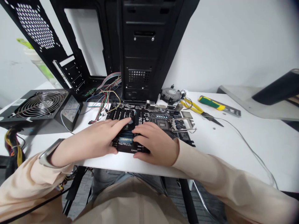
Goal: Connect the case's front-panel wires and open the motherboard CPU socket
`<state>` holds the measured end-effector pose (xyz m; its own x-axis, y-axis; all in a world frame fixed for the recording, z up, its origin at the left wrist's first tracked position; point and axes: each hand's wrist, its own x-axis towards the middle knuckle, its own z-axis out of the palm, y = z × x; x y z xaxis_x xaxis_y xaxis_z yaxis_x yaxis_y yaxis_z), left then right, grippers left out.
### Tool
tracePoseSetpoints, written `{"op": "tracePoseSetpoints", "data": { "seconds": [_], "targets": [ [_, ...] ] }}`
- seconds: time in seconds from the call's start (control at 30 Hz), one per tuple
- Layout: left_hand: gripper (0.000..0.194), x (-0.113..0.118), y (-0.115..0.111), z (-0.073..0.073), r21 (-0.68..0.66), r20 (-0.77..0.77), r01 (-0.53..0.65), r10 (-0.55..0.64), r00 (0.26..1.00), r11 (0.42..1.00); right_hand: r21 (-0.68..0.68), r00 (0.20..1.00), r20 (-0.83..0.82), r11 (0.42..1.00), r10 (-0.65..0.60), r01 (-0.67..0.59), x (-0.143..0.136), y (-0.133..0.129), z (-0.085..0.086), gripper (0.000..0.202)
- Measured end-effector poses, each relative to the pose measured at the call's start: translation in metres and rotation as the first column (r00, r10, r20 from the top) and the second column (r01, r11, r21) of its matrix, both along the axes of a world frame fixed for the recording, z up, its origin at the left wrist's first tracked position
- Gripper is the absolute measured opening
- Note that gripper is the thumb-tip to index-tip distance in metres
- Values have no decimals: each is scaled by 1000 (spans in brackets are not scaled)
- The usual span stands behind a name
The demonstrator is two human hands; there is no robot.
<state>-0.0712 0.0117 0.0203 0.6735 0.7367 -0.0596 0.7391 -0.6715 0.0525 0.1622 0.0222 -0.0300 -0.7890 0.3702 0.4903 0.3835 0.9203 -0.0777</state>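
Observation:
A black motherboard (121, 150) with a blue Gigabyte heatsink (126, 139) lies flat at the table's front edge. My left hand (97, 135) rests over its left part, fingers stretched out. Its index fingertip touches or hovers by a silver coin cell battery (130, 122), and the thumb lies at the front edge. Over the middle of the board is my right hand (156, 143), its fingers bent and apart, fingertips close to the battery and heatsink. Right of that hand, the CPU socket (163, 124) is exposed, with its metal frame (182, 125) raised.
Behind the board stands a black computer case (142, 56) with loose coloured wires (108, 90). A power supply (46, 107) sits left. Rightward lie a cooler fan (171, 94), yellow-handled pliers (193, 107), a green-yellow handle (211, 103), a grey cable (245, 133) and a monitor stand (247, 104).

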Motion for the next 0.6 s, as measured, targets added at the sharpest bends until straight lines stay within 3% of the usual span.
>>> {"op": "tracePoseSetpoints", "data": {
  "seconds": [0.17, 0.27, 0.33, 0.4, 0.47, 0.57, 0.6],
  "targets": [
    [79, -4, -16, -11, 140, 45, 16, -23, 999, 990, -120, 999, -35, 992, -32, 28, 1, 2, -4, 34],
    [74, -5, -21, -13, 148, 63, -16, 6, 998, 989, -151, 999, 15, 987, -52, 53, 1, 2, 0, 40],
    [73, -4, -18, -8, 113, 66, -43, 36, 997, 993, -179, 998, 34, 982, -48, 53, 2, 4, 9, 43],
    [65, 1, -9, 4, 26, 91, -71, 68, 994, 997, -207, 999, 21, 978, -35, 38, 4, 9, 25, 40],
    [45, 8, 8, 18, -92, 130, -111, 122, 984, 990, -225, 999, 10, 974, -34, 36, 2, 18, 42, 29],
    [25, 21, 41, 33, -145, 99, -216, 231, 968, 966, -240, 988, 152, 968, -36, 72, -9, 36, 62, 19],
    [22, 24, 51, 34, -253, 80, -254, 282, 956, 934, -247, 973, 227, 963, -50, 107, -14, 43, 64, 18]
  ]
}}
